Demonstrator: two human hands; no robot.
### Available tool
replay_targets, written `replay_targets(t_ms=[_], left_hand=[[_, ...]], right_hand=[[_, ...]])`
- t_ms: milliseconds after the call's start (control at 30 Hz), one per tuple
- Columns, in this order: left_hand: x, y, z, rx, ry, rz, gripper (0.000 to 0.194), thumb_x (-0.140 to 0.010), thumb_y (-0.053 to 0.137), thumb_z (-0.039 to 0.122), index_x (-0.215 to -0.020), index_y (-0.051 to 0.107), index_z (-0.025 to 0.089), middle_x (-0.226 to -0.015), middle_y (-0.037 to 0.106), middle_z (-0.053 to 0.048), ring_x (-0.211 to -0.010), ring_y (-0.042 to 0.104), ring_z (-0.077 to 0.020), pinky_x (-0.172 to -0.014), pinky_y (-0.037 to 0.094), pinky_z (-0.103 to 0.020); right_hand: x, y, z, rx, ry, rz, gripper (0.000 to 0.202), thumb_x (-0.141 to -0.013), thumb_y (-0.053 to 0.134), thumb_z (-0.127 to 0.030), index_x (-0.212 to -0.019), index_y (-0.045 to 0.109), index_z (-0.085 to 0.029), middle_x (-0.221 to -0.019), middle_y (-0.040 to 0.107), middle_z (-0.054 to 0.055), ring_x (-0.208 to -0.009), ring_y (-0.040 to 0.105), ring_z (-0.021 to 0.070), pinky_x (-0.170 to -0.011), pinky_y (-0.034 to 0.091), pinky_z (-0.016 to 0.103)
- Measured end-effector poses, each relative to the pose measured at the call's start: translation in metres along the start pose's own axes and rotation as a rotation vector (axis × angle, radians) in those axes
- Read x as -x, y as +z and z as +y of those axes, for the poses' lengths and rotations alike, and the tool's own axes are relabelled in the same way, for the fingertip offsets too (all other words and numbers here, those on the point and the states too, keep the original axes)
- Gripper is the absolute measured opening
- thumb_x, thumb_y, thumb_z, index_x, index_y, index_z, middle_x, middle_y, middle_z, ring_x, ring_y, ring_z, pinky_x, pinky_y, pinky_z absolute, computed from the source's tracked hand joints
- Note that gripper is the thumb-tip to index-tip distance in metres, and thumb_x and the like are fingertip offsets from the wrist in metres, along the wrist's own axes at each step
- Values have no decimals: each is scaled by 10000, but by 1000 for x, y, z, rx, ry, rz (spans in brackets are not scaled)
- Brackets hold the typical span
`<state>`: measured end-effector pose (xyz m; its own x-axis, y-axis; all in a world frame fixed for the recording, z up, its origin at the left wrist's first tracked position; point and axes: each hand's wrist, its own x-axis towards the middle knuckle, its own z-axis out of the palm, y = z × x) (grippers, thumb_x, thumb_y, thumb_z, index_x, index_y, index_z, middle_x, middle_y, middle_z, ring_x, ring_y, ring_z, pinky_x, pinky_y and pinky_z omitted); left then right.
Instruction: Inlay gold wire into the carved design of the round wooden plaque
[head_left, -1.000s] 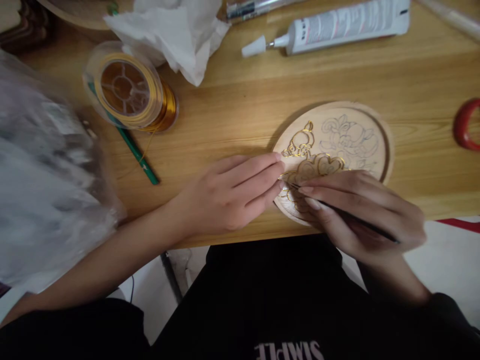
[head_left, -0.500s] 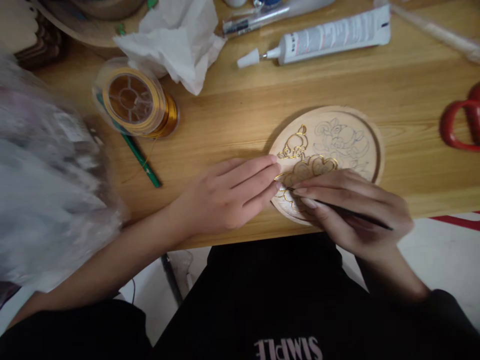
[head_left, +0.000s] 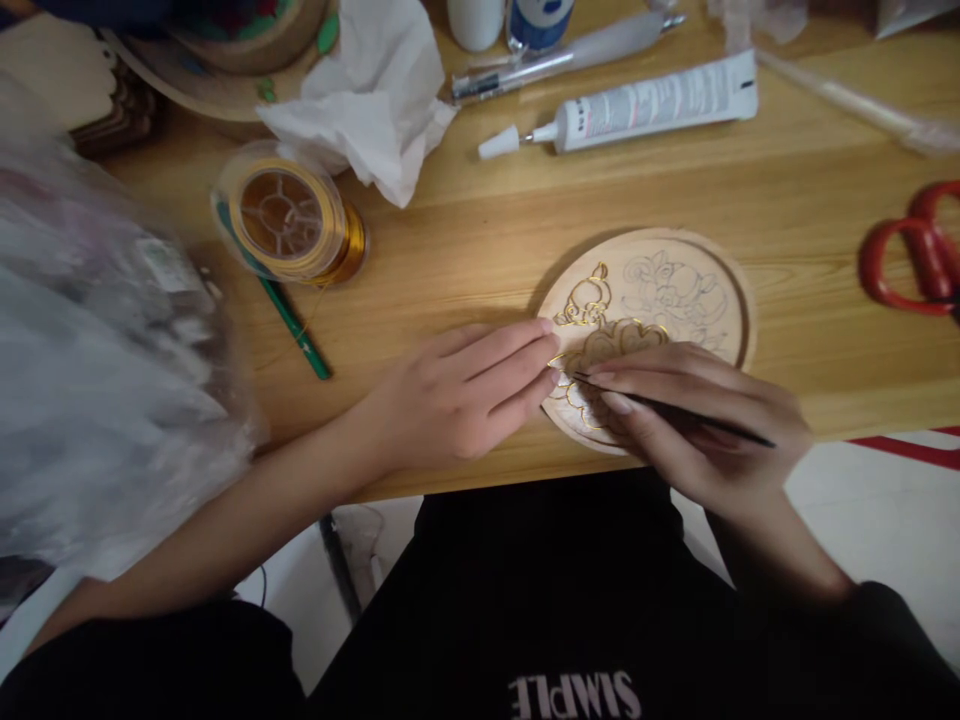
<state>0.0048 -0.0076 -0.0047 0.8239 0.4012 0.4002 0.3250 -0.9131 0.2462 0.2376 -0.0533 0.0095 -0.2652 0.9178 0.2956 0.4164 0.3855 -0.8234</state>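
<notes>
A round wooden plate (head_left: 551,300) with a raised rim lies near the table's front edge. Pencilled flower and cloud outlines cover its face, and gold wire (head_left: 646,326) follows those on the left and in the middle. My left hand (head_left: 480,395) lies flat, fingers stretched out, with the fingertips on the plate's left rim. In my right hand (head_left: 712,420) is a pair of slim black tweezers (head_left: 675,410), pinched between thumb and fingers. Their tip meets the wire outline close to my left fingertips. My right hand covers the plate's lower right part.
Left of the plate stand a spool of gold wire (head_left: 289,215) and a green pencil-like stick (head_left: 296,330). Behind lie crumpled tissue (head_left: 375,110), a glue tube (head_left: 660,100) and a pen (head_left: 517,75). Red-handled scissors (head_left: 896,262) are at right, a plastic bag (head_left: 112,370) at left.
The whole view has shifted slightly, so things on the table sit lower in the picture. Both hands and the tweezers keep almost the same place on the plate.
</notes>
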Motion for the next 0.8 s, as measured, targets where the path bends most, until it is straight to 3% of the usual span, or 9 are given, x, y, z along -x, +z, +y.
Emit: replay_targets(t_ms=[400, 800], left_hand=[[-3, 0, -1, -34, 13, 34, 139, -926, 609, 159, -1037, 661, 93, -1140, 722, -101, -1133, 668, -213, -933, 594, -305], [-2, -1, 1, -30, 1, 15, 156, -928, 602, 154, -1061, 652, 89, -1152, 710, -111, -1154, 653, -215, -964, 580, -316]], right_hand=[[0, 1, 1, -3, -17, -2, 402, -783, 686, -27, -1100, 722, -271, -940, 772, 26, -851, 733, 200, -733, 596, 374], [1, -1, -2, -54, 56, 9, 387, -774, 693, -18, -1062, 744, -271, -925, 771, 20, -832, 732, 202, -734, 592, 374]])
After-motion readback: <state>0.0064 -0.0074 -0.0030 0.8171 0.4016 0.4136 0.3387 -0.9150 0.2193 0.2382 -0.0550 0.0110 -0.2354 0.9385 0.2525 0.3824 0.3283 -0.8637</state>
